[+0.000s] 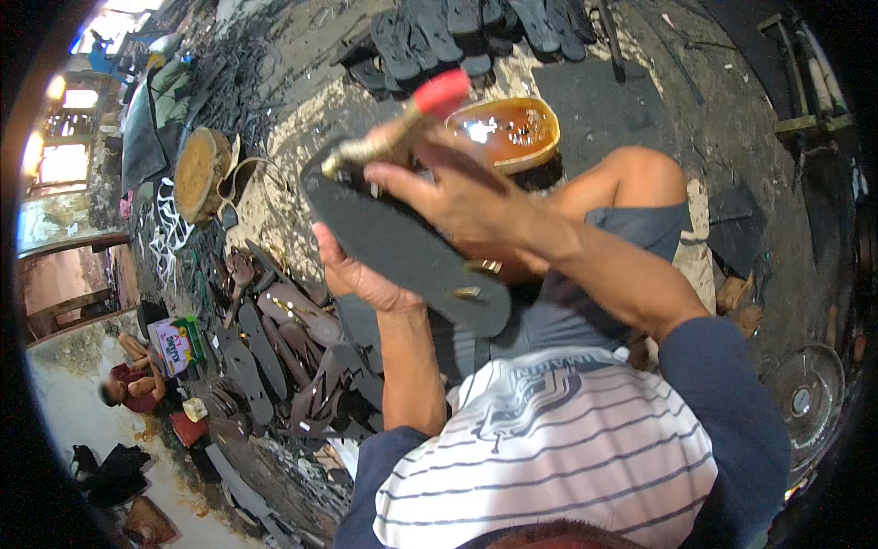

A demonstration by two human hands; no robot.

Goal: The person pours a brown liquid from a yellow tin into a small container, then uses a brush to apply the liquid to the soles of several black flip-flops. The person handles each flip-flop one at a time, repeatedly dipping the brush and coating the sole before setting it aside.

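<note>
My left hand (355, 272) grips a black flip-flop sole (402, 245) from below, holding it tilted up in front of my chest. My right hand (457, 188) lies over the top of the sole and holds a brush with a red handle (442, 91) and glue-caked bristles (358, 151) pressed at the sole's upper end. A shallow oval dish of brown glue (512, 131) sits just behind the hands, beside my bare knee (631, 174).
A heap of dark soles and straps (293, 348) lies on the floor at my left. More black soles (457, 37) are stacked at the back. A round wooden block (199, 172) stands far left, a fan (805, 398) at right. Another person (133, 384) sits lower left.
</note>
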